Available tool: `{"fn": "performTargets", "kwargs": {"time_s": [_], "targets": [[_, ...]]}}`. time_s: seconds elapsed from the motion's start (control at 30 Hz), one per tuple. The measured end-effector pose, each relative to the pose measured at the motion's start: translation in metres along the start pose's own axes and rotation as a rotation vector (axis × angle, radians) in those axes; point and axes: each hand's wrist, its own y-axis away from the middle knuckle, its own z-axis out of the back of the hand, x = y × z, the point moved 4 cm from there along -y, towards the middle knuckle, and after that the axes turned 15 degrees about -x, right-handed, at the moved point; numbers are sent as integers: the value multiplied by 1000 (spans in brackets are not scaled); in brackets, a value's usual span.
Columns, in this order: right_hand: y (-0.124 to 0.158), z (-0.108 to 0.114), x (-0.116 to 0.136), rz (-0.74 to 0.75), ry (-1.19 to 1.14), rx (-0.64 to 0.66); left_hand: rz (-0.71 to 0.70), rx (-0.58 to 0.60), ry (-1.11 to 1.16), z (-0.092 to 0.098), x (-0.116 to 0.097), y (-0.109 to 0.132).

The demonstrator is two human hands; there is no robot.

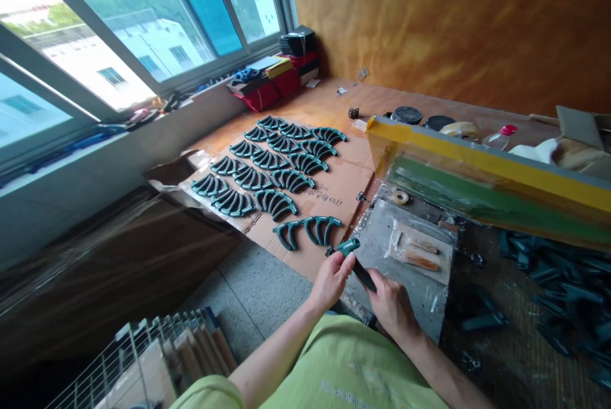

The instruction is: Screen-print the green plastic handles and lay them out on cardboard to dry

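Your left hand (331,280) pinches and your right hand (392,306) grips the dark green handle (363,273), seemingly a handling step whose next move calls for steadiness.

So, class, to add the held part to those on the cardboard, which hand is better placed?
Probably the left hand: it is nearer the cardboard, gripping the part near its green head. The right hand, farther off, holds the dark end.

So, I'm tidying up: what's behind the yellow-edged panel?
Behind the yellow-edged panel, two black round items, a pale rounded one, a red-capped bottle, something white and crumpled and cardboard show. The panel covers the bottle's base; anything lower behind it can't be made out.
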Motion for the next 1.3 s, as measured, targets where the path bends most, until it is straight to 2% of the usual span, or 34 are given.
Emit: {"fn": "performTargets", "kwargs": {"time_s": [0.1, 0.3, 0.37, 0.43, 0.53, 0.67, 0.9, 1.03, 1.1, 1.3], "targets": [[13, 6, -10, -22, -34, -34, -40, -110, -183, 26, 23, -12], [44, 12, -24, -201, -148, -1, 104, -596, -649, 97, 72, -51], [50, 13, -26, -260, -177, 7, 165, -664, -712, 111, 84, -64], [54, 14, -28, -293, -205, 20, 219, -675, -765, 117, 93, -76], [55, 16, -29, -328, -230, 31, 275, -649, -810, 114, 102, -89], [55, 16, -33, -377, -233, 36, 295, -589, -834, 99, 104, -92], [55, 21, -39, -425, -272, 24, 168, -602, -947, 67, 81, -76], [53, 27, -41, -430, -304, 25, 156, -513, -992, 39, 75, -86], [52, 29, -43, -436, -314, 25, 166, -503, -1016, 31, 73, -94], [50, 30, -51, -436, -351, 17, 84, -490, -1080, 31, 70, -101]]}}
